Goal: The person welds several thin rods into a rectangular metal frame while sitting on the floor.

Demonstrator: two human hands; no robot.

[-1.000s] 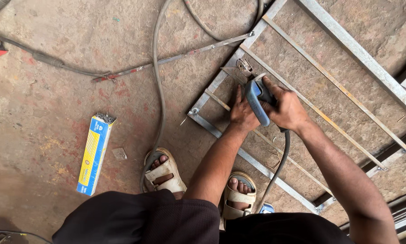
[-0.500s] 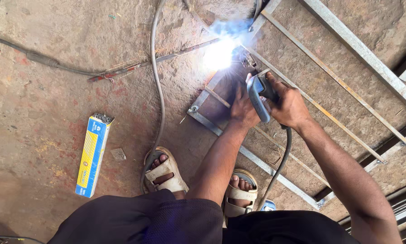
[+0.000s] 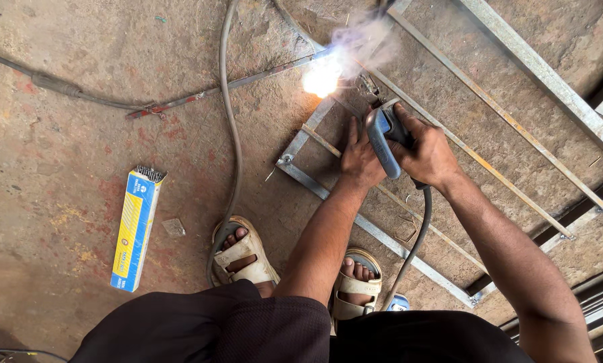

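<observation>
While arc flares, right hand (image 3: 430, 156) grip clenched on blue electrode holder (image 3: 382, 142), left hand (image 3: 359, 160) steadying w/ grip unclear.

This is a workshop for joining metal. A bright spark (image 3: 321, 79) glows on a metal frame (image 3: 375, 232) lying on the rough floor (image 3: 59, 154), with thick cables (image 3: 231, 128) and a box of rods (image 3: 136, 228) nearby.
</observation>
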